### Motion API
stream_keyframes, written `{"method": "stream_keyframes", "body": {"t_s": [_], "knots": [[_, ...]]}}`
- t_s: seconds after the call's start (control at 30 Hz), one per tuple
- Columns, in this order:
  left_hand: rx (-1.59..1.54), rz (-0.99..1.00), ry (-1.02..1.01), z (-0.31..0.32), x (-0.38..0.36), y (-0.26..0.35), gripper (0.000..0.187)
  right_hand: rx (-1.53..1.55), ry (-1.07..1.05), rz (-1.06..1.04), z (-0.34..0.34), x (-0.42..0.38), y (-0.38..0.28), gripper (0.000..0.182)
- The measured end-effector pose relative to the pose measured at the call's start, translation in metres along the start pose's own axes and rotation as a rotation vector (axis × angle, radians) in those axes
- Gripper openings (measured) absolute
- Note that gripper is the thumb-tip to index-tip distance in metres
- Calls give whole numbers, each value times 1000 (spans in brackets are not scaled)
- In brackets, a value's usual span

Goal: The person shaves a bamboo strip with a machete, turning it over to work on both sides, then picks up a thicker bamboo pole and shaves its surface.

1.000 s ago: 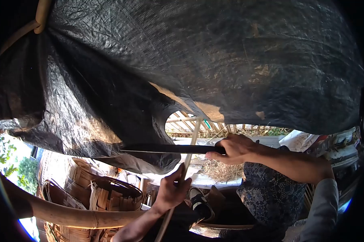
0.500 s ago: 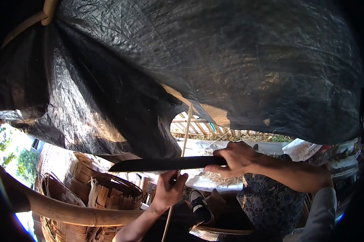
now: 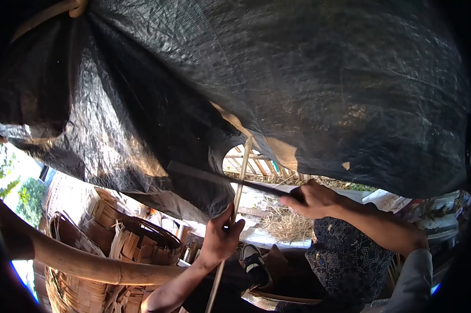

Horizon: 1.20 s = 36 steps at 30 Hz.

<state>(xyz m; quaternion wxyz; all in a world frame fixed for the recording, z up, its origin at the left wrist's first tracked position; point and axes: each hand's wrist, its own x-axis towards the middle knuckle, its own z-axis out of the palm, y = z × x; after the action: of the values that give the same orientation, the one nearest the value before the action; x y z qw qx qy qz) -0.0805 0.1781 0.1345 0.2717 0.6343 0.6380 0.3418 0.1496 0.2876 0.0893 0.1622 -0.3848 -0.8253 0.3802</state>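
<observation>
My left hand [image 3: 221, 236] is closed round a long thin bamboo strip [image 3: 240, 180], which stands nearly upright and leans slightly right at its top. In my right hand [image 3: 311, 199] is the handle of a long dark knife [image 3: 209, 175]. Its blade points left, with the tip raised, and crosses the strip above my left hand. The blade looks thin, seen nearly edge-on. Whether it touches the strip I cannot tell.
A black tarp [image 3: 324, 94] hangs overhead and in front. Woven bamboo baskets [image 3: 146, 242] stand at the lower left behind a thick bamboo pole [image 3: 89, 268]. Straw [image 3: 287, 224] lies beyond my hands, and a shoe [image 3: 255, 263] shows below.
The knife has turned from flat and nearly level to edge-on, with its tip higher. My right hand has moved slightly right and up. My left hand still grips the strip.
</observation>
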Motion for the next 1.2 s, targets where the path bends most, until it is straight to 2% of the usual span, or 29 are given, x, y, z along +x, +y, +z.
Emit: {"method": "stream_keyframes", "body": {"t_s": [0.07,0.1,0.17,0.2,0.23,0.3,0.37,0.4,0.43,0.5,0.53,0.57,0.63,0.7,0.77,0.8,0.9,0.93,1.03,1.1,1.17,1.2], "knots": [[61,-68,-22,-3,-1,3,21,-241,-5,-159,-5,-3,-1,61],[26,113,51,1,-1,-4,20,-341,6,-214,-12,-4,-7,61],[3,82,73,2,-6,-3,20,-289,54,-71,-18,2,-3,65],[-13,89,82,2,-5,-3,20,-345,324,-87,-15,5,2,66],[-18,65,53,2,-4,-4,21,-103,141,264,-25,7,-5,64],[-31,61,31,4,0,-5,22,-78,160,260,-20,10,15,63],[-74,119,22,6,3,-7,27,-197,109,141,-18,1,17,61],[-92,40,5,7,2,-5,40,-257,23,-38,-22,0,19,56],[-116,38,17,7,0,-4,40,-424,212,-240,-13,-1,31,51],[-62,89,26,5,-2,-2,31,-404,111,-63,-29,3,12,54],[-39,18,-38,2,-4,1,37,-334,178,207,-33,4,-7,58],[-57,17,-32,3,-7,4,37,-352,170,209,-33,7,1,58],[-217,13,-65,0,-10,11,42,-107,144,566,-36,21,31,60],[-278,16,-104,-6,-15,26,44,-117,124,540,-33,14,29,60],[-308,134,-63,-8,-19,42,45,-351,38,207,-27,2,15,61],[-325,107,-74,-5,-19,39,46,-524,109,135,-17,-1,10,62],[-425,-21,-121,-20,-14,57,39,-527,-106,335,-1,13,-2,64],[-605,-13,-63,-10,-9,46,33,-539,-105,334,2,18,5,64],[-659,-55,-15,-9,-5,36,30,-605,-114,379,4,26,23,66],[-671,-52,4,-13,-8,30,30,-394,-53,524,-3,27,25,65],[-583,39,-87,-18,-10,21,34,-355,-36,542,-13,27,32,66],[-594,41,-83,-17,-11,18,34,10,60,532,-16,25,33,64]]}}
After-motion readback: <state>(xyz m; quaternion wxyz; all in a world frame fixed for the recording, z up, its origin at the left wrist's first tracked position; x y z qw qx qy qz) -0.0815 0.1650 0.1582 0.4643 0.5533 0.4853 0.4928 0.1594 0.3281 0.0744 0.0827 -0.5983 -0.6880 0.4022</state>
